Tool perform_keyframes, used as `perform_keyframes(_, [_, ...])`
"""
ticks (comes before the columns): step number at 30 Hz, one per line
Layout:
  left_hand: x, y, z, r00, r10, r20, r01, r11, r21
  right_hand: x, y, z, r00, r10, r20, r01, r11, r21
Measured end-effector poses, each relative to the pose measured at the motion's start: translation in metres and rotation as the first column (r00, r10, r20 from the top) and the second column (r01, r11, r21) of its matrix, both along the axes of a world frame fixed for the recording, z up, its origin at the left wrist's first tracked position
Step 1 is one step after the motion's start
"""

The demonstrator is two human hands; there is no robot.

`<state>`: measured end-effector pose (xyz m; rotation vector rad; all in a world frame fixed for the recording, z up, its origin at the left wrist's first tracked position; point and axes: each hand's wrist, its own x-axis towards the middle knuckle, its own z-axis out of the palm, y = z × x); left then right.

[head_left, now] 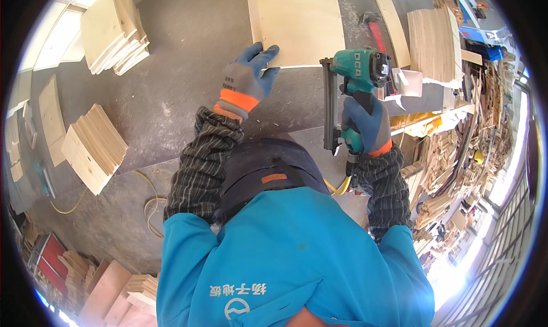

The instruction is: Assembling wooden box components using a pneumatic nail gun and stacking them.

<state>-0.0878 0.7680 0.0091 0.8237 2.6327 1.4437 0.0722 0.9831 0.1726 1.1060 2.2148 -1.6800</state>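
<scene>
My right hand (370,121), in a grey and blue glove, is wrapped round the grip of a teal pneumatic nail gun (349,64). The long dark magazine (330,107) stands along the gun's left side. A hose fitting shows at the handle's lower end. At the near left corner of a pale wooden panel (302,27) is my left hand (251,73), gloved alike, with fingers stretched and thumb apart. Its fingertips touch the panel's corner. A narrow strip (254,13) runs along the panel's left edge. The gun's nose is beside the panel's near right corner.
On the dark worktable (188,47) are stacked boards (111,33) at the far left, another stack (96,147) nearer, and a tall stack (431,44) at right. A red-handled hammer (377,35) lies beside a loose strip (393,30). A yellow hose (149,204) curls below the table.
</scene>
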Motion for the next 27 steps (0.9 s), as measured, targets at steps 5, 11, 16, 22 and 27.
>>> perform_keyframes(5, [0.000, 0.000, -0.001, 1.000, -0.011, -0.013, 0.011, 1.000, 0.022, -0.002, 0.002, -0.002, 0.998, -0.058, -0.010, 0.057, 0.994, -0.095])
perform_keyframes(11, [-0.001, 0.002, -0.007, 0.996, 0.004, -0.091, 0.001, 0.998, 0.057, -0.002, 0.006, -0.002, 1.000, -0.030, 0.008, 0.030, 0.994, -0.103])
perform_keyframes(16, [-0.001, 0.001, -0.003, 0.998, 0.005, -0.064, -0.003, 1.000, 0.025, -0.003, 0.008, -0.002, 0.999, -0.012, 0.039, 0.015, 0.997, -0.082])
perform_keyframes(22, [-0.001, 0.001, -0.003, 0.996, 0.000, -0.093, 0.003, 1.000, 0.030, -0.004, 0.008, 0.001, 0.999, -0.006, 0.035, 0.009, 0.996, -0.093])
perform_keyframes(27, [-0.001, 0.002, -0.001, 0.997, 0.003, -0.074, -0.001, 1.000, 0.024, 0.003, 0.012, -0.009, 1.000, 0.008, -0.004, -0.008, 0.999, -0.036])
